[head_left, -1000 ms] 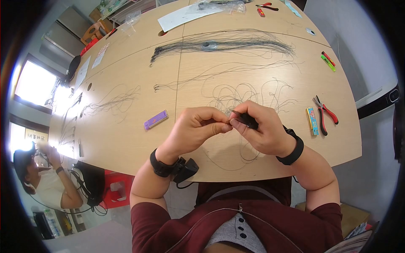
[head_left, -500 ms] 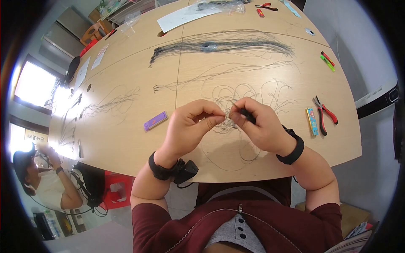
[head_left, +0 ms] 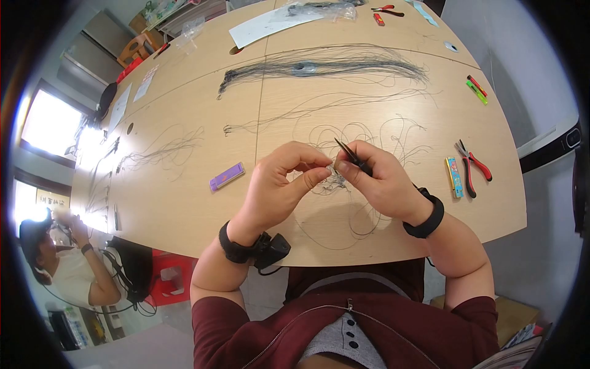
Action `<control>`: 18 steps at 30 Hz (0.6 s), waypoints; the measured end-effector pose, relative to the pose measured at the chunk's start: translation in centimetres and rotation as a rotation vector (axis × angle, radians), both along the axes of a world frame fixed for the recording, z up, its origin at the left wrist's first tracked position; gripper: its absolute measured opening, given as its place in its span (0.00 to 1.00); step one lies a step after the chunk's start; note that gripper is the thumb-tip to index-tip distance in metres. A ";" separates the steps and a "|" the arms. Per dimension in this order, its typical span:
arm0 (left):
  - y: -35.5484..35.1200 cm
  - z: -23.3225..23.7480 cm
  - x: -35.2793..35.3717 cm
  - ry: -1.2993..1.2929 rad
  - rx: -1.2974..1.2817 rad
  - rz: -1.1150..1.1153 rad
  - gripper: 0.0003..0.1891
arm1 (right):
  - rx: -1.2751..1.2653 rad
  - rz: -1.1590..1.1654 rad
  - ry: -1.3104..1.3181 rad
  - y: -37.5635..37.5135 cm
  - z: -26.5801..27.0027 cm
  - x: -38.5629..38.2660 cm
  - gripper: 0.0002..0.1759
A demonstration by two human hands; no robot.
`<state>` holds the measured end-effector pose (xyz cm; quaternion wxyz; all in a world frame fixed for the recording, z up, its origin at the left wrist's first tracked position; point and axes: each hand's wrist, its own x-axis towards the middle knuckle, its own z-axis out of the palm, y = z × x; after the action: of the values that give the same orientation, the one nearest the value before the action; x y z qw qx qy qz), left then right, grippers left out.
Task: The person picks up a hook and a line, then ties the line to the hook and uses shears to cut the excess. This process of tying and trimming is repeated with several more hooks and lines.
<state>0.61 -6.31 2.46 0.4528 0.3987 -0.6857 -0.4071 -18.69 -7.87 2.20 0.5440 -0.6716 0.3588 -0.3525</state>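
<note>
Black pointed tweezers (head_left: 354, 157) rest in my right hand (head_left: 382, 183), tips aimed up and left. The thumb and finger of that hand are pressed together beside my left fingertips. My left hand (head_left: 275, 184) is closed in a pinch over a tangle of thin dark cords (head_left: 335, 179); what lies between its fingertips is too small to make out. Loops of the cord spread on the table around both hands. A purple box (head_left: 227, 177) lies left of my left hand. Red-handled pliers (head_left: 472, 169) and a blue-yellow box (head_left: 454, 177) lie right of my right hand.
A long bundle of dark cords (head_left: 332, 66) stretches across the table, with a few loose cords (head_left: 319, 108) nearer me. Red and green cutters (head_left: 477, 90) lie at the right. White paper (head_left: 270, 24) is at the far side. Another person (head_left: 80, 264) sits at the left.
The tweezers have turned in my right hand, so their tips now show pointing up and left. Both hands stay close together over the tangle, with small finger shifts.
</note>
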 end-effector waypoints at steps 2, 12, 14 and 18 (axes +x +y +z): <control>0.0 -0.2 0.1 -0.006 -0.008 -0.019 0.06 | 0.000 0.011 0.009 0.0 0.0 0.0 0.09; -0.1 0.1 0.4 0.131 0.116 -0.019 0.05 | 0.386 -0.006 -0.264 -0.1 0.9 -0.1 0.10; -0.1 0.1 0.4 0.146 0.113 -0.025 0.05 | 0.451 0.064 -0.267 -0.1 1.1 -0.1 0.11; -0.2 0.0 0.5 0.148 0.142 0.005 0.05 | 0.514 0.193 -0.246 0.1 1.1 -0.3 0.13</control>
<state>1.11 -6.53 2.46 0.4738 0.4003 -0.6189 -0.4819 -18.95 -7.75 3.30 0.7667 -0.4949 0.3022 -0.2755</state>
